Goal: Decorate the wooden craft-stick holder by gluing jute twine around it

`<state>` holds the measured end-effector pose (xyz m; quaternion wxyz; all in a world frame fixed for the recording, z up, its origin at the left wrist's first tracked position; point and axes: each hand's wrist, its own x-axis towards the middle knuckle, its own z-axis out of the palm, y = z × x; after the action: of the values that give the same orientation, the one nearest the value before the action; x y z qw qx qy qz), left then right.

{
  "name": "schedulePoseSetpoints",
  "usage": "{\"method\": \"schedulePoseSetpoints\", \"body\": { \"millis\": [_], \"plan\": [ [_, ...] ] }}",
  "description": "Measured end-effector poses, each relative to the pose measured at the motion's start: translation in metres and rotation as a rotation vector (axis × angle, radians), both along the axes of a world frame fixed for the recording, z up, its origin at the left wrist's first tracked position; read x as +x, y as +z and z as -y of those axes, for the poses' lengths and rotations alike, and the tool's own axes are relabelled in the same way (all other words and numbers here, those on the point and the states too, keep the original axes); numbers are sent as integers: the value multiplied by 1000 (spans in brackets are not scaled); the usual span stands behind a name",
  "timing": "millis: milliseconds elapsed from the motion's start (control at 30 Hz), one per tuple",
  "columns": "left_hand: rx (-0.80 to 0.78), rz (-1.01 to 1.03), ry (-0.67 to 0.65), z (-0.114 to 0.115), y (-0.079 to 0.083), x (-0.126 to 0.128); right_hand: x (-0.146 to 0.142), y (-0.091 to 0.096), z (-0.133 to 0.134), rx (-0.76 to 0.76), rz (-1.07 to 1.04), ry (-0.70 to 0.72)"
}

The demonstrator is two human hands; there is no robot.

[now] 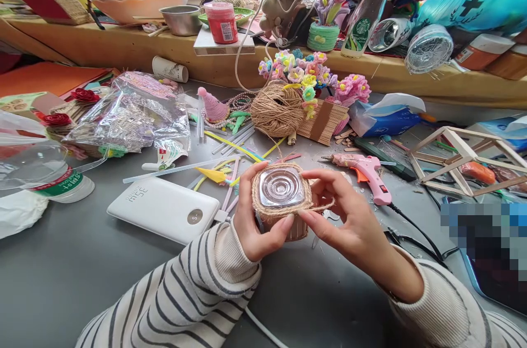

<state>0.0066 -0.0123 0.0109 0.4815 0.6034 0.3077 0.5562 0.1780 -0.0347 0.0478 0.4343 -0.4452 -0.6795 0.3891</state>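
A clear glass bottle wrapped in jute twine is held bottom-up over the grey table. My left hand is closed round its left side, thumb on the twine rim. My right hand grips the right side, its fingers pressing the loose twine end against the rim. A ball of jute twine lies just behind, with a strand running toward the bottle. Both sleeves are striped.
A pink glue gun lies right of the hands, its cable trailing forward. A white power bank sits to the left. Pipe-cleaner flowers, a plastic bag, a wooden stick frame and a cluttered shelf surround the area.
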Motion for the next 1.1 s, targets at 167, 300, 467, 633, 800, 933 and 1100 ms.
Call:
{"method": "schedulePoseSetpoints", "body": {
  "millis": [167, 300, 467, 633, 800, 933, 1100],
  "plan": [
    [45, -26, -5, -3, -2, 0, -1, 0, 0, -10, -27, -3],
    [63, -24, -14, -4, -2, 0, -2, 0, -1, -17, -52, -4],
    [83, -24, -25, -4, -3, -1, -2, -1, -1, -28, -61, -14],
    [111, -6, -39, -5, -1, 0, -2, -2, 0, -27, -72, -12],
    [72, -36, -9, -5, -2, -1, -2, -3, -2, -45, -103, 1],
    [39, 23, -45, -4, -5, -1, -1, -4, -2, -85, -128, 35],
    [13, 16, 2, -2, -4, 2, 2, -8, -1, -117, -156, 87]
  ]
}}
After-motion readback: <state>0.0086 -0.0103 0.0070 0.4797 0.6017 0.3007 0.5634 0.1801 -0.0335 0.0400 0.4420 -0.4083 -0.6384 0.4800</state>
